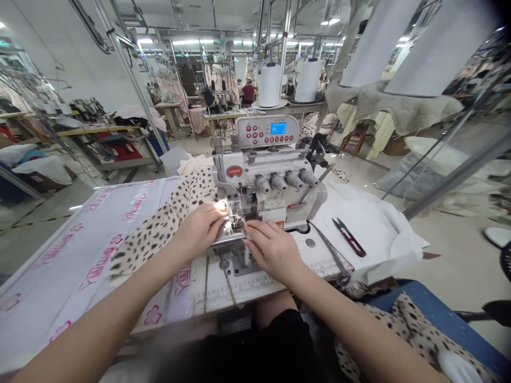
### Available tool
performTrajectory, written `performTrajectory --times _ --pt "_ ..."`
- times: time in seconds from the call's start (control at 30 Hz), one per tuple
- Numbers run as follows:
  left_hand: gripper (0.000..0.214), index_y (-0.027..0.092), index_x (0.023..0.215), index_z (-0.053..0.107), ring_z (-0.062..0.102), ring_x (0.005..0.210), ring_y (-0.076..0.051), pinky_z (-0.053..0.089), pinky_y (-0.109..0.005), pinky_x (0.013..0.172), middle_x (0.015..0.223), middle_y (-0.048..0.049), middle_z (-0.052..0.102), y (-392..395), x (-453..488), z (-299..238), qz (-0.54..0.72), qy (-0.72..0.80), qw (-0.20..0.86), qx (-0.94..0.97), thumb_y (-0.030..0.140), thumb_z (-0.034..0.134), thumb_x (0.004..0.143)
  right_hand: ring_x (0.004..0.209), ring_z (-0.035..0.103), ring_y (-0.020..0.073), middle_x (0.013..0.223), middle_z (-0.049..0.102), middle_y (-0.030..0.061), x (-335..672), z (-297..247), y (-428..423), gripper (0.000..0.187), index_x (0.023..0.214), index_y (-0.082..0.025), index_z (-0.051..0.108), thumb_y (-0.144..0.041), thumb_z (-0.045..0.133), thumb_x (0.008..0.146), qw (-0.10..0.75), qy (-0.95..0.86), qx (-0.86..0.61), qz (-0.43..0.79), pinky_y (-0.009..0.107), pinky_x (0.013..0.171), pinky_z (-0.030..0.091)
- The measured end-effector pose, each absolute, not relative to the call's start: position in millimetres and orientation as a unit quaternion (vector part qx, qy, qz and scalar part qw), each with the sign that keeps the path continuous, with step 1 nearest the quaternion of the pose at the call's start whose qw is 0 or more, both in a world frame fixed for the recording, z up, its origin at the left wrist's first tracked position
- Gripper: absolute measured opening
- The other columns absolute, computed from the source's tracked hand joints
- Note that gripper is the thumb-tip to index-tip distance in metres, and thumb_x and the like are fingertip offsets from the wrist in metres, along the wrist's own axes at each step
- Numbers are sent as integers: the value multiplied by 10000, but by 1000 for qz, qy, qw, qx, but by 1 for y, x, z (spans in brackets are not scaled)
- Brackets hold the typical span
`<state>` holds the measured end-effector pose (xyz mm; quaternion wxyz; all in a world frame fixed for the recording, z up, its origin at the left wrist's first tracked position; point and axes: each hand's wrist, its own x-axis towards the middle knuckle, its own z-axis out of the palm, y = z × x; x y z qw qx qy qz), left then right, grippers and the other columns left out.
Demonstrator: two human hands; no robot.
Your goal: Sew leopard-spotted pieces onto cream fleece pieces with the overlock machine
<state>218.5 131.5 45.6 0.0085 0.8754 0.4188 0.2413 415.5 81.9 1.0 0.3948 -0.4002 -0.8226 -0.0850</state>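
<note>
A white overlock sewing machine [271, 183] stands on the table in front of me. Leopard-spotted cream fabric [167, 223] runs from the left up to its presser foot. My left hand [197, 230] lies on that fabric just left of the needle, fingers bent and pressing it down. My right hand [271, 249] rests on the machine bed right below the needle, fingers curled and pinched together at the foot; what they hold is hidden.
Thread snips [349, 236] and long scissors [333, 258] lie on white cloth [379, 229] to the right. More spotted fabric [415, 330] sits on a blue surface at lower right. Two large thread cones [270, 85] stand behind the machine. Other workstations fill the background.
</note>
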Motion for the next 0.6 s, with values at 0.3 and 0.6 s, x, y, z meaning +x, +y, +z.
performTrajectory --times 0.3,0.6 --pt "202 128 729 642 568 931 -199 446 -346 862 937 -86 639 187 225 49 260 475 38 840 86 446 757 881 590 239 923 635 126 438 -77 69 213 967 -138 602 -189 431 851 408 -775 -482 -27 401 780 522" --pt "407 75 923 590 570 926 -192 466 -357 815 893 -40 587 147 191 59 337 541 96 765 328 270 926 775 645 263 833 673 110 454 -103 83 253 826 -178 636 -368 472 790 441 -770 -461 3 422 747 545"
